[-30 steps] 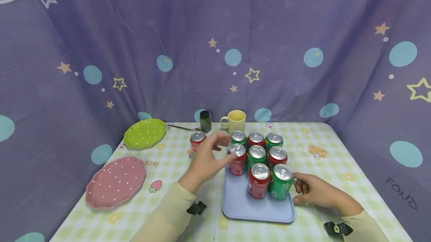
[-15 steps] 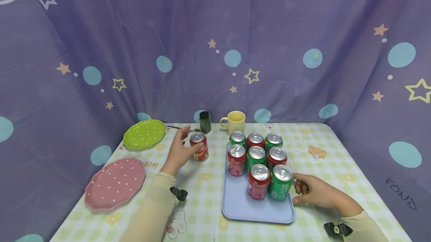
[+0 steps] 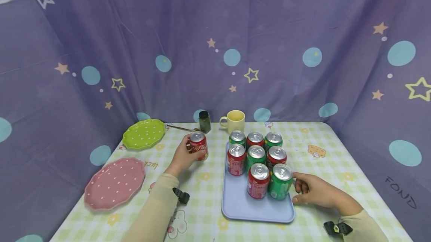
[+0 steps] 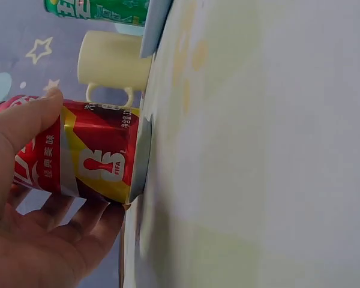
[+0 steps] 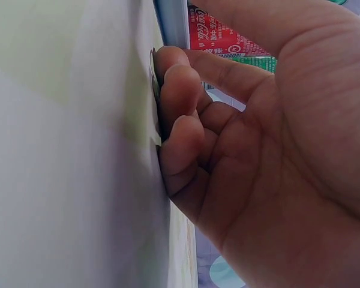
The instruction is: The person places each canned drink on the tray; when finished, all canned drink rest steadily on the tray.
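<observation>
One red can stands on the table just left of the blue tray, the left hand curled round it; eight cans crowd the tray, and at its right edge the right hand rests, fingers loosely curled, gripping nothing
</observation>
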A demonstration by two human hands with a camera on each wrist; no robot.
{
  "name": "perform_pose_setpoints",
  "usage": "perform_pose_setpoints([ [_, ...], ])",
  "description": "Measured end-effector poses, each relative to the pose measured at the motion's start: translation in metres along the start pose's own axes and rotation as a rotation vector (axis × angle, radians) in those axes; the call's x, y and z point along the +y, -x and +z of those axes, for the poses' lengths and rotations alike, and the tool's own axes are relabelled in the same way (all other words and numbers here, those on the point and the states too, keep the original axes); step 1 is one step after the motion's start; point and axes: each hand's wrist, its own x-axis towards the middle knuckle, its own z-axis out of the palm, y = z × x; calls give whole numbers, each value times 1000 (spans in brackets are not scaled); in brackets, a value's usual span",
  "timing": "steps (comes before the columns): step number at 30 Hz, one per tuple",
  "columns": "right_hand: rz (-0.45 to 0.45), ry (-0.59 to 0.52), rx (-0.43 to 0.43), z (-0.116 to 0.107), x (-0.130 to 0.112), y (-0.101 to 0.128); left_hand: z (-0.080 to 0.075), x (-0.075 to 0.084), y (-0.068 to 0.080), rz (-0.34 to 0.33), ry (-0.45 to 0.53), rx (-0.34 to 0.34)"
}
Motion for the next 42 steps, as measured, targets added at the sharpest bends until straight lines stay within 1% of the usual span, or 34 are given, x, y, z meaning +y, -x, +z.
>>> perform_pose_setpoints([
  [7,-2,-24,-2,0,0,-1,2,3,1,-16,-9,57],
  [11,8,-32,-5,0,1,-1,2,9,5,-24,-15,80],
  [14,4,-29,-2,1,1,-1,3,14,11,-16,-27,86],
  [18,-9,-21,-6,1,1,-1,4,21,24,13,-43,77],
  [24,-13,-23,-1,1,1,-1,11,39,48,84,-49,27],
  [28,-10,-14,4,1,2,-1,20,53,64,121,-53,-31],
  [31,-8,-18,1,0,2,-2,30,59,74,133,-41,-75],
  [37,-6,-32,-8,1,3,-2,52,62,86,150,-13,-153],
  [42,-12,-20,1,1,3,-1,67,68,90,159,-23,-170],
])
